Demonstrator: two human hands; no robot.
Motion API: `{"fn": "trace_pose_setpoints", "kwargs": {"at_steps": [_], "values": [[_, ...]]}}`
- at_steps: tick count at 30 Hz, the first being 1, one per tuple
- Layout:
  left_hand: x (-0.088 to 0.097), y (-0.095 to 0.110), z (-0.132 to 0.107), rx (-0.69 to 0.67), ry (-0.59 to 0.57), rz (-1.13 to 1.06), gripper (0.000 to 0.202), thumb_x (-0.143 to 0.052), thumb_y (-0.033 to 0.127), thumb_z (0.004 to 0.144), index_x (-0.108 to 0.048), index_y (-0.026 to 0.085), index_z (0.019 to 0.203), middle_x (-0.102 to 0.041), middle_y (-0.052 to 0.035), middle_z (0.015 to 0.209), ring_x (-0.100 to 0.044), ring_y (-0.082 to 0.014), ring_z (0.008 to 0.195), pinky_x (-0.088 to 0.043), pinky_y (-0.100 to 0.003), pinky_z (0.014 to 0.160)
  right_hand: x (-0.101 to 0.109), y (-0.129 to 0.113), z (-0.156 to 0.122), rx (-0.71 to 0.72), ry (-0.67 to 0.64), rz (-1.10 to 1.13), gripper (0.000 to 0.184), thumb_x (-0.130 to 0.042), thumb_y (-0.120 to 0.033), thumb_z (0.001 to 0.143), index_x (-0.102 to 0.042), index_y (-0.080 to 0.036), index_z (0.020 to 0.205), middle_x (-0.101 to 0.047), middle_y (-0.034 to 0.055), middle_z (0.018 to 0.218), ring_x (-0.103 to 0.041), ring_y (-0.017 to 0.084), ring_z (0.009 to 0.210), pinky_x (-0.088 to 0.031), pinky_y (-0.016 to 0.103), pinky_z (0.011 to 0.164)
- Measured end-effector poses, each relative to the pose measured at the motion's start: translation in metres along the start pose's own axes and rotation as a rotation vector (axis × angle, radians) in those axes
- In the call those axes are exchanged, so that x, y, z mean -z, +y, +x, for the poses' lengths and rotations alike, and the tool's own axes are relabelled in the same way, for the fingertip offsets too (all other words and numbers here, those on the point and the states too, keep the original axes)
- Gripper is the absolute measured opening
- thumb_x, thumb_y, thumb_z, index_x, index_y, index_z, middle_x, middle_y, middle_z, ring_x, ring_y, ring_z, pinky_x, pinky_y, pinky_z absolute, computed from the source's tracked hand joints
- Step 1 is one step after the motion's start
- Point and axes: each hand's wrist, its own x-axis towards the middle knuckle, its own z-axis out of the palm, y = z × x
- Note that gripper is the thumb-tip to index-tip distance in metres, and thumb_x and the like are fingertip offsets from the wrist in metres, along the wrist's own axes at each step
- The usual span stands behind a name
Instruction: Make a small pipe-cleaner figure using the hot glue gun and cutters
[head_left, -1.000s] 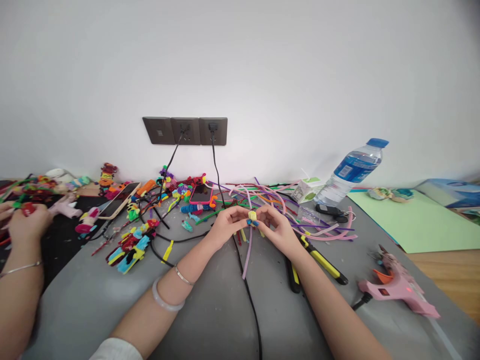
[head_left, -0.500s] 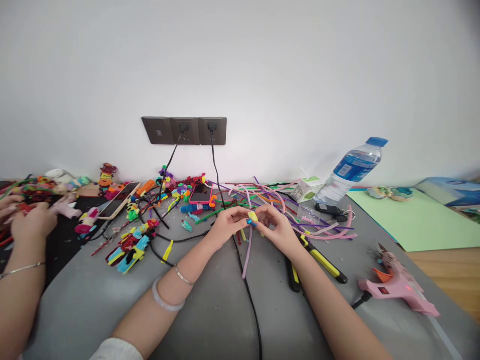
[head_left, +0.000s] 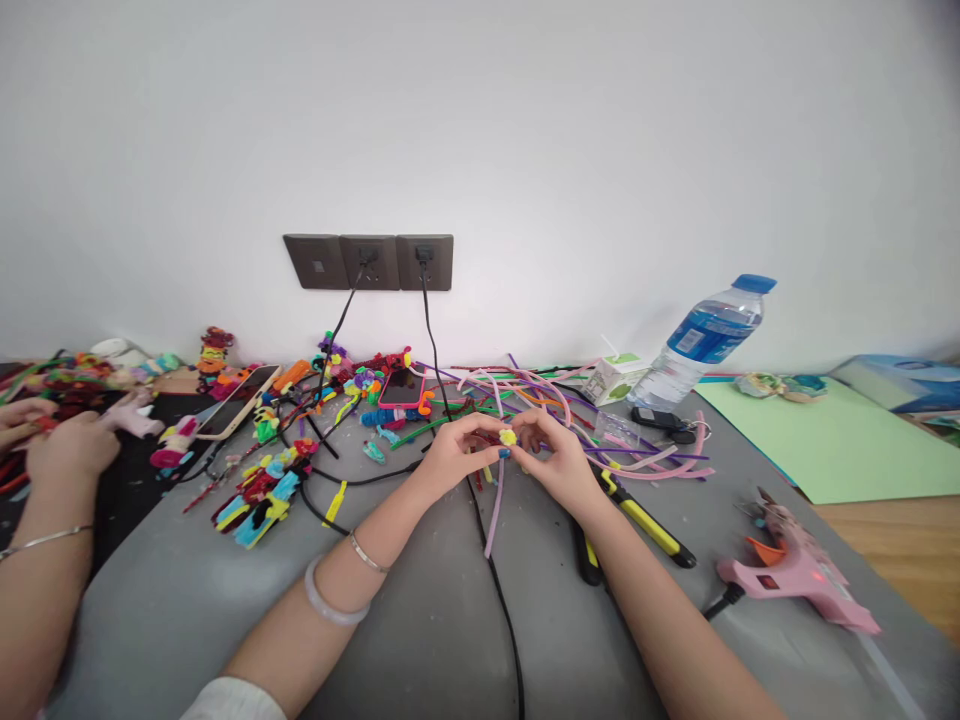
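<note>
My left hand (head_left: 450,455) and my right hand (head_left: 551,458) meet above the middle of the grey table (head_left: 420,620). Between their pinched fingertips sits a small yellow and blue pipe-cleaner piece (head_left: 508,439). A lilac pipe cleaner (head_left: 495,510) hangs down from it onto the table. Both hands are closed on the piece. A heap of loose coloured pipe cleaners (head_left: 540,395) lies just beyond my fingers.
A pink glue gun (head_left: 795,580) lies at the right; yellow-handled pliers (head_left: 645,525) lie by my right wrist. A water bottle (head_left: 705,340), phones (head_left: 401,387), finished colourful figures (head_left: 262,490) and black cables (head_left: 495,590) surround the hands. Another person's hands (head_left: 60,445) work at far left.
The yellow piece has turned slightly between my fingertips, and my fingers have shifted round it. The other person's hands at far left have moved a little.
</note>
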Motion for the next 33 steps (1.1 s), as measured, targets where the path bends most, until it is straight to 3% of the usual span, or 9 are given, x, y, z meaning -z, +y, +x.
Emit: {"fn": "trace_pose_setpoints", "kwargs": {"at_steps": [8,17,22,24,30,33], "values": [[0.002,0.001,0.0,-0.068,-0.014,0.058,0.021,-0.074,0.03,0.078,-0.072,0.017,0.095,-0.066,-0.0105,0.105,-0.064,-0.02,0.098,-0.052,-0.029,0.08,0.001,-0.002,0.0,0.01,-0.013,0.007,0.01,-0.063,-0.023,0.085,-0.057,-0.023,0.093,-0.06,0.0016,0.083,-0.053,0.015,0.065,-0.043,0.029,0.059],[-0.003,0.002,-0.001,-0.08,0.04,0.119,0.024,-0.072,0.036,0.079,-0.072,0.017,0.094,-0.064,-0.0104,0.103,-0.062,-0.0186,0.09,-0.05,-0.027,0.073,0.001,-0.002,0.0,0.018,-0.036,-0.001,0.017,-0.063,-0.018,0.083,-0.058,-0.023,0.099,-0.06,0.0018,0.087,-0.053,0.015,0.066,-0.043,0.029,0.06],[-0.001,0.0,0.001,0.053,0.173,-0.046,0.029,-0.077,0.037,0.073,-0.068,0.017,0.092,-0.067,-0.0058,0.092,-0.063,-0.0166,0.085,-0.051,-0.028,0.077,0.002,-0.004,-0.001,-0.003,-0.137,0.146,0.056,-0.072,-0.029,0.08,-0.048,-0.027,0.131,-0.061,0.0098,0.117,-0.062,0.02,0.084,-0.05,0.033,0.068],[0.0,0.001,0.002,0.108,0.244,-0.103,0.032,-0.079,0.039,0.07,-0.067,0.018,0.09,-0.068,-0.0042,0.09,-0.063,-0.015,0.081,-0.051,-0.026,0.073,0.002,-0.004,-0.001,-0.011,-0.146,0.197,0.062,-0.073,-0.032,0.08,-0.044,-0.027,0.135,-0.058,0.0117,0.126,-0.063,0.022,0.091,-0.051,0.034,0.071],[-0.001,0.003,0.004,0.161,0.321,-0.248,0.039,-0.083,0.041,0.064,-0.065,0.017,0.09,-0.067,-0.0031,0.089,-0.064,-0.0149,0.081,-0.053,-0.026,0.07,0.001,0.004,0.0,-0.042,0.097,0.228,0.019,-0.066,-0.038,0.087,-0.061,-0.024,0.099,-0.061,0.0054,0.095,-0.058,0.017,0.075,-0.049,0.031,0.066],[-0.002,0.004,0.003,0.159,0.292,-0.251,0.038,-0.084,0.04,0.064,-0.065,0.017,0.088,-0.067,-0.0034,0.088,-0.064,-0.0159,0.082,-0.054,-0.027,0.071,0.002,0.009,0.001,-0.039,0.171,0.216,0.015,-0.067,-0.037,0.087,-0.065,-0.022,0.082,-0.059,0.0047,0.084,-0.056,0.018,0.075,-0.046,0.031,0.062]]}}
